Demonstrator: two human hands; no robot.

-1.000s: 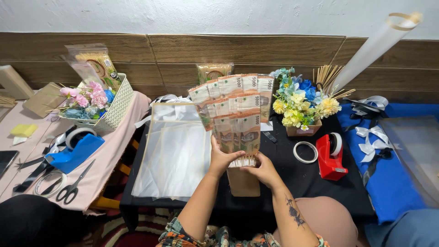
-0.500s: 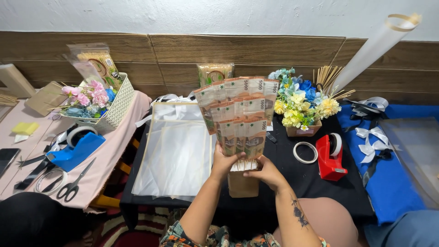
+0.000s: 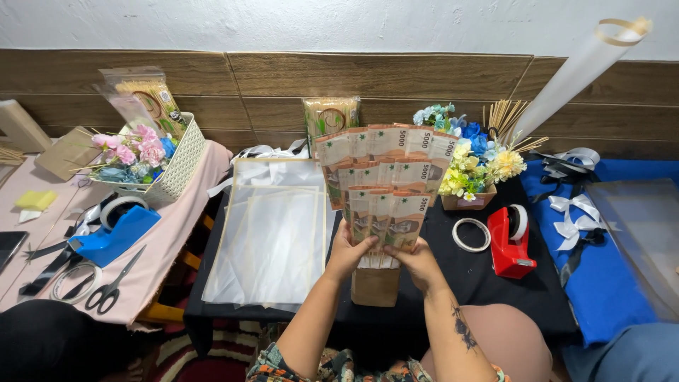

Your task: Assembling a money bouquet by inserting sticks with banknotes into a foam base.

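Note:
Both my hands hold up a fan of orange-brown banknotes, layered in three tiers, above the black table. My left hand grips the fan's lower left edge. My right hand grips its lower right edge. Below the hands a brown paper wrap hangs from the fan's base. Left of the fan, clear plastic sheets with pale gold borders lie flat on the table.
A red tape dispenser and a tape ring sit right of my hands. Behind the fan stands a box of blue and yellow flowers. Left: white flower basket, blue tape dispenser, scissors. White ribbons lie on blue cloth.
The banknote fan has shifted slightly to the right and a little lower in view; both hands keep the same grip on its base.

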